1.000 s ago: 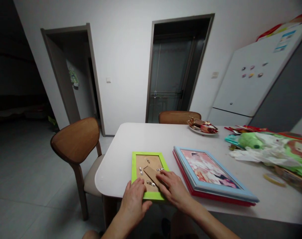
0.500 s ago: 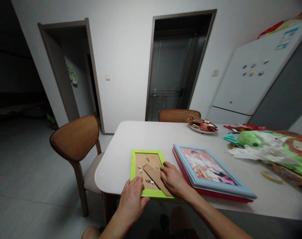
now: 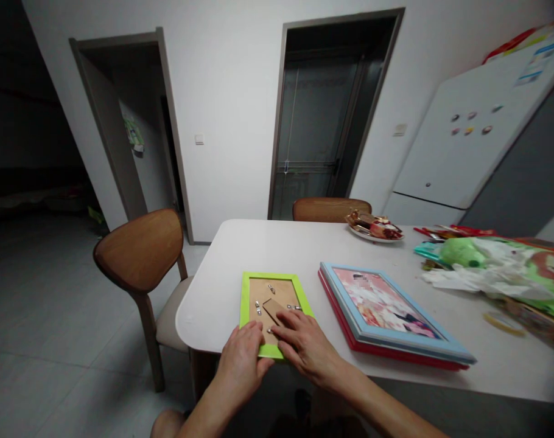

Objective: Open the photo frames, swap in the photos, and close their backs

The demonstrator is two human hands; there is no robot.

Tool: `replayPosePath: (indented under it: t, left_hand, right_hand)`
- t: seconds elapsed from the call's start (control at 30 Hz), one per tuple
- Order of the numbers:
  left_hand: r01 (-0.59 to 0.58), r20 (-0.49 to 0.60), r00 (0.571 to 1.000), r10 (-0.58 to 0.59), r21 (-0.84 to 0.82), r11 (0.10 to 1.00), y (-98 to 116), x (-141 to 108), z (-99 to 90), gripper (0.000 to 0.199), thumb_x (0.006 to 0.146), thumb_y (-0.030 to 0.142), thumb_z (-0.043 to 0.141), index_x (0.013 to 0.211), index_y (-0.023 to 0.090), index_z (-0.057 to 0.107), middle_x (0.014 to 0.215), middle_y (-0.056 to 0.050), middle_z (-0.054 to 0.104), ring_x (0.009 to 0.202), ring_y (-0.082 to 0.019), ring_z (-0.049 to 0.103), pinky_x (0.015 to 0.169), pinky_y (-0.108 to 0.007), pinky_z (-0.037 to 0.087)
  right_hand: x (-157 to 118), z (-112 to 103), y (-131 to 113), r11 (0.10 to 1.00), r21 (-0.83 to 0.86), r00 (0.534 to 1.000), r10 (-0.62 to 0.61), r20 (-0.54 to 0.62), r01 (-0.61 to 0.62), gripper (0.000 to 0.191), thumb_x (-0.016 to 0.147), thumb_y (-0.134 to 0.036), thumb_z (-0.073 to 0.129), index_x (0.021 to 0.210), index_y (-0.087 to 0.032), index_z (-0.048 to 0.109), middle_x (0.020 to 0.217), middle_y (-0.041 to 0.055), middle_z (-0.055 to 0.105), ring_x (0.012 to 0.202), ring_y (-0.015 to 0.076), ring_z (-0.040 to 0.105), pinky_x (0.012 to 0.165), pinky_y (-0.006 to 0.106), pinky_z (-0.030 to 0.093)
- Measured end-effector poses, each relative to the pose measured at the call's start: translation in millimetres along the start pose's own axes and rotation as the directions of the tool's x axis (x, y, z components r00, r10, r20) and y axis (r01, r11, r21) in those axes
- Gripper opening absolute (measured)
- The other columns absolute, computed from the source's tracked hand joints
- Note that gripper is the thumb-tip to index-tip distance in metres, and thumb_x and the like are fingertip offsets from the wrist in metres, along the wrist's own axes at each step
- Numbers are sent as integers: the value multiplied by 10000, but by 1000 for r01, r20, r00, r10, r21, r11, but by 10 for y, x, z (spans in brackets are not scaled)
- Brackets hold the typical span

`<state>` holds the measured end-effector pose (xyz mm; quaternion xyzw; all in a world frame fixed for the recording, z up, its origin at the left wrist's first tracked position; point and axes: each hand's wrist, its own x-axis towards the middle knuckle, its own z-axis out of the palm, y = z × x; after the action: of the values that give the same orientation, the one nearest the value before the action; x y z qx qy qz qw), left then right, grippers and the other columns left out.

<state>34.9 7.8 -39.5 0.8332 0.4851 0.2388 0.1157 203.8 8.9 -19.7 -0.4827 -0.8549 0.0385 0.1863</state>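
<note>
A lime-green picture frame [image 3: 245, 301] lies face down near the front of the table, its brown backing board [image 3: 263, 287] showing. My left hand [image 3: 241, 358] grips the near left corner, fingers on the rim and thumb at the near edge. Over the slanting brown stand leg [image 3: 271, 308] spreads my right hand [image 3: 308, 348]; its fingertips touch by the lower metal clip [image 3: 268, 330], and the hand covers most of the leg. Other small metal clips sit at the top [image 3: 271, 289], left [image 3: 258, 307] and right [image 3: 294, 308] of the board.
Right of the green frame, a light-blue picture frame [image 3: 441, 337] with a pink photo tops a stack with a red frame [image 3: 345, 333] below. Farther right are a tape roll [image 3: 504, 324] and crumpled plastic bags [image 3: 496, 267]. A plate [image 3: 372, 236] stands behind; a chair [image 3: 142, 249] is at left.
My right hand has shifted from the right-side clip down and left to the lower clip, its fingers now over the stand leg. My left hand stays at the corner.
</note>
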Motion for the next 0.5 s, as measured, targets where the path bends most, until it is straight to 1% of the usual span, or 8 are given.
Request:
replayPosePath:
  t: [0.13, 0.3, 0.5]
  left_hand:
    - [-4, -3, 1000, 4, -30, 1000, -19, 6, -15, 407, 653, 146, 588, 1045, 180, 486, 1132, -90, 542, 1098, -225, 448, 947, -429, 328]
    - [9, 15, 1000, -9, -36, 999, -38, 12, -36, 390, 652, 158, 591, 1030, 185, 496, 1118, -81, 549, 1096, -218, 448, 952, -409, 326]
    - [1, 1, 1000, -1, -49, 999, -66, 5, -8, 459, 648, 167, 604, 1086, 169, 467, 1133, -93, 540, 1096, -220, 448, 950, -401, 335]
  right_hand:
    - [-1, -37, 7, 1000, -4, 1000, 9, 15, -9, 252, 776, -252, 418, 977, -261, 569, 1134, 42, 469, 1034, 200, 385, 861, 358, 305]
    - [24, -56, -36, 1000, 13, 1000, -23, 19, 23, 221, 777, -247, 411, 899, -272, 594, 1090, 33, 481, 1005, 192, 397, 847, 358, 316]
    - [-45, -87, -14, 994, 61, 995, -94, 12, 93, 232, 758, -217, 437, 899, -273, 612, 1093, 32, 487, 1047, 183, 378, 884, 342, 295]
